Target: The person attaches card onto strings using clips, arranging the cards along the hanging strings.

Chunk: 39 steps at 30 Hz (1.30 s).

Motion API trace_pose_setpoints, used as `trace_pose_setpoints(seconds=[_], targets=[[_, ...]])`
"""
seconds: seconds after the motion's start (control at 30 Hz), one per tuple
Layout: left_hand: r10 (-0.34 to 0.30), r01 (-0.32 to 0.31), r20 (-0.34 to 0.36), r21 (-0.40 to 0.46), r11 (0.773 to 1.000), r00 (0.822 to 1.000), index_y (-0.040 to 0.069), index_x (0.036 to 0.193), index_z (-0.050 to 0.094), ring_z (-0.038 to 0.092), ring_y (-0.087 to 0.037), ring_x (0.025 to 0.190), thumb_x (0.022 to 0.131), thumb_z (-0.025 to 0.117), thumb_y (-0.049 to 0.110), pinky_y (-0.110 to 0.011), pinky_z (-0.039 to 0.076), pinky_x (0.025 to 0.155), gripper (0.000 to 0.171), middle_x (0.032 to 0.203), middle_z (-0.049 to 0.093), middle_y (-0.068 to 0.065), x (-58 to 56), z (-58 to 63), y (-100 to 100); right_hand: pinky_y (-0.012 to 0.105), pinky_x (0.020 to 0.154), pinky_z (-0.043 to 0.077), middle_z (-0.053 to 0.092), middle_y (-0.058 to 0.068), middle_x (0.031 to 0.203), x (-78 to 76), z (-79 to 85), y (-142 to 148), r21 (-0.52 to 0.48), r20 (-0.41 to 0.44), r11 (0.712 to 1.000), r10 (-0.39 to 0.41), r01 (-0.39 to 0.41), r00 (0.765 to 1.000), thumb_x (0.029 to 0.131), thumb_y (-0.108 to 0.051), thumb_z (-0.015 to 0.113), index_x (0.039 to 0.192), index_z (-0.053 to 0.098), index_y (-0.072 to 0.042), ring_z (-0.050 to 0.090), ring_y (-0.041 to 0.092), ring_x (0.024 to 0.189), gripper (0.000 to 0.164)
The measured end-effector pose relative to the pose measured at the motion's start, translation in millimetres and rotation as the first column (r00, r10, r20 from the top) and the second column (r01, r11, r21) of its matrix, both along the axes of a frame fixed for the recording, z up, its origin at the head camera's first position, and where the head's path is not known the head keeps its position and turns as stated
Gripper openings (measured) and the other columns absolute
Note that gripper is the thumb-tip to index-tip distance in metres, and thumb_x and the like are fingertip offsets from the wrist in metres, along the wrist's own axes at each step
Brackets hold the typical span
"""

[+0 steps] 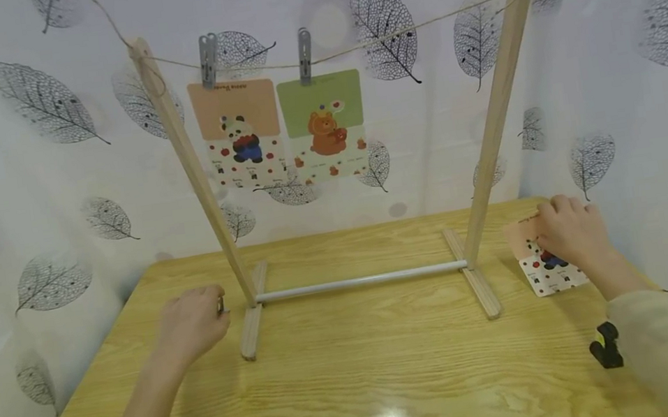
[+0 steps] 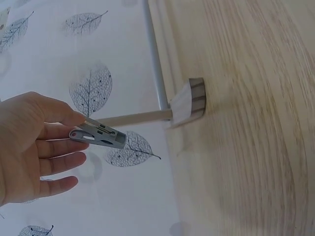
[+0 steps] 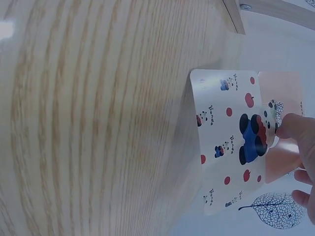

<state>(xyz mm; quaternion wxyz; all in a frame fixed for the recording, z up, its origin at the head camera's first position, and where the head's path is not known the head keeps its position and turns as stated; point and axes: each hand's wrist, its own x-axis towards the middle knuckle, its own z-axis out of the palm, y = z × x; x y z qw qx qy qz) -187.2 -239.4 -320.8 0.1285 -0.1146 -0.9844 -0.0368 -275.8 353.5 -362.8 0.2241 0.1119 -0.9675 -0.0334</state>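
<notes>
My left hand [image 1: 193, 323] pinches a grey clothespin [image 2: 101, 134] between thumb and forefinger, beside the rack's left foot. The other fingers are spread loosely in the left wrist view. At the right, my right hand [image 1: 574, 231] pinches a panda card [image 3: 229, 147], orange and white with small red apples. Whether its lower edge touches the table cannot be told. Another panda card [image 1: 241, 115] and a green bear card [image 1: 320, 106] hang from a string [image 1: 406, 33], each under a grey clothespin.
A wooden rack with a left post [image 1: 191, 164], a right post [image 1: 498, 109] and a white crossbar [image 1: 362, 281] stands on the wooden table [image 1: 353, 354]. Behind it hangs a white curtain [image 1: 431, 174] with leaf prints.
</notes>
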Motion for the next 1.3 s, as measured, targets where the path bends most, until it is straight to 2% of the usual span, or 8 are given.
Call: trace_pose_setpoints(seconds=[0.23, 0.43, 0.67, 0.83, 0.97, 1.3], targets=[[-0.052, 0.052, -0.058, 0.007, 0.999, 0.997, -0.001, 0.100, 0.061, 0.060, -0.032, 0.080, 0.077, 0.066, 0.010, -0.046, 0.048, 0.067, 0.026, 0.088, 0.065, -0.013, 0.1, 0.6, 11.6, 0.058, 0.066, 0.037, 0.044, 0.032, 0.106, 4.5, 3.8, -0.2, -0.014, -0.054, 1.000, 0.004, -0.005, 0.999, 0.072, -0.013, 0.067, 0.108, 0.048, 0.008, 0.044, 0.049, 0.090, 0.045], [-0.091, 0.093, -0.108, 0.007, 0.996, 0.990, 0.000, 0.103, 0.062, 0.061, -0.035, 0.087, 0.075, 0.066, 0.008, -0.049, 0.047, 0.074, 0.029, 0.094, 0.065, -0.015, -0.1, 3.5, 22.3, 0.057, 0.065, 0.037, 0.043, 0.032, 0.105, 9.7, 8.0, -1.3, -0.032, -0.078, 0.999, 0.009, -0.011, 0.997, 0.070, -0.012, 0.065, 0.108, 0.047, 0.008, 0.044, 0.047, 0.088, 0.046], [-0.137, 0.141, -0.165, 0.010, 0.990, 0.977, 0.000, 0.101, 0.061, 0.061, -0.034, 0.087, 0.073, 0.067, 0.005, -0.046, 0.048, 0.073, 0.029, 0.093, 0.063, -0.015, 0.8, 7.9, 34.2, 0.058, 0.067, 0.037, 0.044, 0.032, 0.106, 14.2, 9.6, -2.7, -0.033, -0.135, 0.999, 0.019, -0.024, 0.991, 0.068, -0.009, 0.062, 0.109, 0.048, 0.008, 0.045, 0.047, 0.088, 0.046], [-0.161, 0.163, -0.190, -0.003, 0.987, 0.969, -0.001, 0.101, 0.062, 0.060, -0.035, 0.091, 0.073, 0.067, 0.005, -0.047, 0.048, 0.077, 0.029, 0.096, 0.063, -0.016, -0.6, 7.8, 40.7, 0.057, 0.065, 0.037, 0.045, 0.029, 0.103, 16.1, 9.4, -3.3, -0.042, -0.185, 0.998, 0.041, -0.049, 0.982, 0.067, -0.008, 0.058, 0.106, 0.050, 0.006, 0.046, 0.045, 0.085, 0.042], [-0.179, 0.180, -0.214, -0.014, 0.984, 0.960, -0.001, 0.100, 0.063, 0.060, -0.036, 0.092, 0.071, 0.066, 0.004, -0.048, 0.048, 0.078, 0.029, 0.097, 0.063, -0.016, -4.0, 6.1, 44.2, 0.056, 0.065, 0.037, 0.045, 0.027, 0.103, 17.7, 10.7, -4.3, -0.037, -0.204, 0.998, 0.051, -0.060, 0.978, 0.068, -0.009, 0.059, 0.105, 0.050, 0.005, 0.046, 0.044, 0.085, 0.040], [-0.222, 0.213, -0.271, -0.062, 0.975, 0.937, 0.000, 0.102, 0.061, 0.059, -0.036, 0.094, 0.072, 0.065, 0.004, -0.051, 0.046, 0.080, 0.030, 0.096, 0.063, -0.016, -9.7, 7.4, 56.4, 0.057, 0.068, 0.037, 0.046, 0.027, 0.105, 25.2, 18.5, -8.8, -0.031, -0.232, 0.996, 0.078, -0.087, 0.970, 0.067, -0.012, 0.064, 0.108, 0.050, 0.004, 0.045, 0.044, 0.088, 0.047]])
